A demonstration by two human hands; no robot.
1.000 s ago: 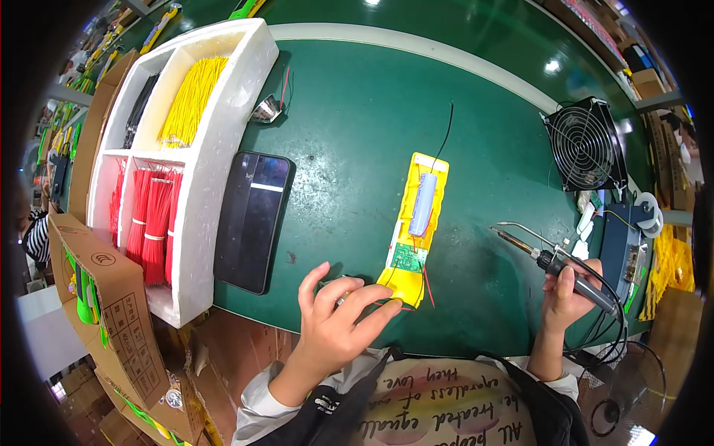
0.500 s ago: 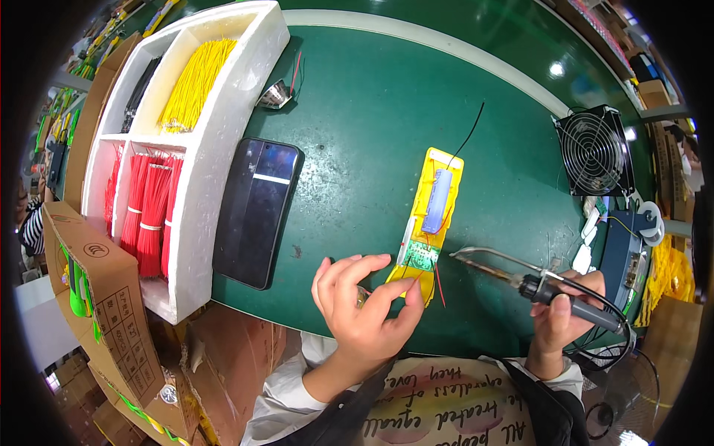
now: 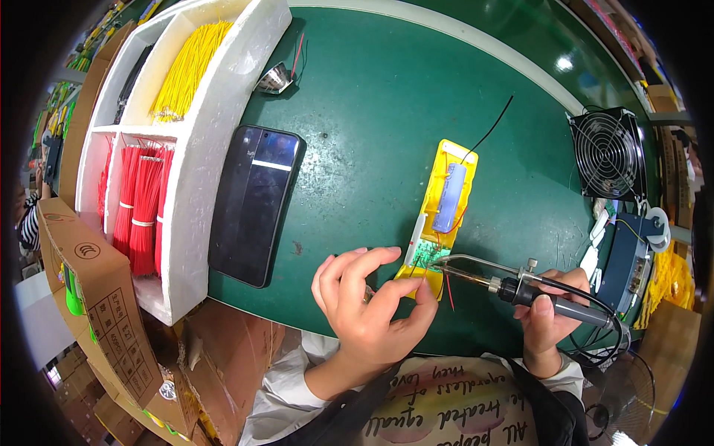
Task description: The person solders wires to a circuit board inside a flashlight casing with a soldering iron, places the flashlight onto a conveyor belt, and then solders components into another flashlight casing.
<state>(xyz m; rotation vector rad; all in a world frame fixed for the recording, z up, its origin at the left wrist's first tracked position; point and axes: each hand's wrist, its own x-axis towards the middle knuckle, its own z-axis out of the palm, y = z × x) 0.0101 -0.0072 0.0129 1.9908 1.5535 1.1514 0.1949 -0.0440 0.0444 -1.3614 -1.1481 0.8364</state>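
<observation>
1. The green table (image 3: 387, 111) fills the view from 12 to 4 o'clock.
2. A white foam tray (image 3: 201, 141) lies at 10 o'clock. Its upper compartment holds yellow wires (image 3: 186, 70), the lower ones hold red wires (image 3: 137, 208), and a narrow one at the far left holds dark pieces too small to tell.
3. A dark phone (image 3: 254, 202) lies flat, touching the tray's 3 o'clock edge.
4. A black fan (image 3: 608, 154) stands at 2 o'clock.
5. The yellow holder (image 3: 440, 215) sits near centre, carrying a pale blue cell (image 3: 450, 197) and a green circuit board (image 3: 428, 254).
6. The left hand (image 3: 364, 305), at 6 o'clock, has thumb and forefinger pinched at the holder's near end and the other fingers spread.
7. The right hand (image 3: 547, 316), at 4 o'clock, has its fingers wrapped around a soldering iron (image 3: 520, 286) whose tip meets the board.
</observation>
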